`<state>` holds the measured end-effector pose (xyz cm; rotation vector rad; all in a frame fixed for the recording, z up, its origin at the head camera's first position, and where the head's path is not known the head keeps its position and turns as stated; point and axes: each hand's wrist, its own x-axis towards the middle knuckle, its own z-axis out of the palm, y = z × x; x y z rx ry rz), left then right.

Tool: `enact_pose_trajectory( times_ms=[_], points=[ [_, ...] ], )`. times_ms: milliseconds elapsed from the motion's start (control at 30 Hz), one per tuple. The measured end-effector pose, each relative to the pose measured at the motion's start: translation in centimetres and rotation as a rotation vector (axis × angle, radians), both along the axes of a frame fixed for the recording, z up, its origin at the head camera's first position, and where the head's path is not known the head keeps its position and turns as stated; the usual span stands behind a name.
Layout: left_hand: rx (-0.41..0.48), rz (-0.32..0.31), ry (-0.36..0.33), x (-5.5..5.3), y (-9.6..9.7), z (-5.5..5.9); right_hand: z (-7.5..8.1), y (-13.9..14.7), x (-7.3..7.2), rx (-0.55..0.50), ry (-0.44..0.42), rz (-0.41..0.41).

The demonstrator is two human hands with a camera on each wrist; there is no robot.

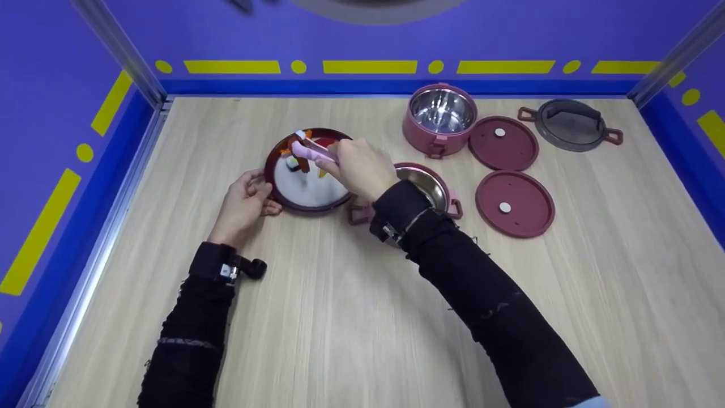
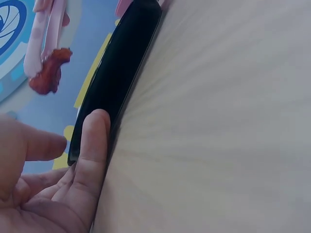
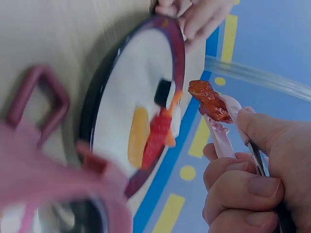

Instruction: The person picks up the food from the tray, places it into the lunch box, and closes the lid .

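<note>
My right hand grips pink tongs, which pinch a glossy red-brown piece of toy meat above the plate. The round plate has a white inside and a dark red rim. On its far part lie a yellow slice, a red piece and a black-and-white sushi-like piece, with orange bits beside them. At the plate's left side is my left hand; a straight finger lies against the dark outer wall, the thumb apart from it.
Under my right forearm stands a pink pot with side handles, partly hidden. Behind it is a taller steel-lined pot. Two dark red lids and a clear grey lid lie to the right. Blue walls border the table.
</note>
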<state>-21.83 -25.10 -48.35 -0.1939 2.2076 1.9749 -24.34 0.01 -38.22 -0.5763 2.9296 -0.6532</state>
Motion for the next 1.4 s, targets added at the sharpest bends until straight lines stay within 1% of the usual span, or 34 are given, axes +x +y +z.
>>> enact_pose_trajectory(
  times_ms=[133, 267, 400, 500, 633, 767, 900, 967, 1067, 1233, 1400],
  points=[
    [-0.055, 0.005, 0.007, -0.1, 0.1, 0.0, 0.5, 1.7, 0.1, -0.026, 0.009, 0.002],
    [-0.094, 0.010, -0.001, -0.3, 0.2, 0.1, 1.1, 3.4, 0.3, -0.055, 0.018, 0.016],
    [-0.133, 0.014, -0.018, -0.4, 0.2, 0.1, 1.5, 5.1, 0.8, -0.051, 0.034, -0.010],
    [-0.143, 0.011, -0.018, -0.3, 0.2, 0.2, 1.6, 6.4, 1.5, -0.078, 0.032, -0.030],
    [-0.139, 0.011, -0.017, -0.1, 0.1, 0.3, 1.5, 8.3, 2.3, -0.128, 0.035, -0.017],
    [-0.146, 0.005, -0.027, -0.1, 0.0, 0.4, 1.3, 10.3, 3.2, -0.152, 0.034, -0.009],
    [-0.142, -0.003, -0.044, -0.4, 0.0, 0.3, 0.9, 12.3, 4.2, -0.140, 0.046, -0.013],
    [-0.137, 0.000, -0.052, -0.4, 0.0, 0.2, 0.7, 13.2, 4.7, -0.122, 0.061, -0.011],
    [-0.136, 0.007, -0.061, -0.4, 0.0, -0.1, 0.3, 14.4, 5.4, -0.102, 0.062, -0.017],
    [-0.134, 0.018, -0.064, -0.1, 0.1, -0.1, 0.1, 16.2, 6.5, -0.074, 0.006, -0.042],
    [-0.139, 0.027, -0.051, -0.1, 0.4, 0.1, 0.1, 17.7, 7.2, -0.072, -0.035, -0.062]
  ],
)
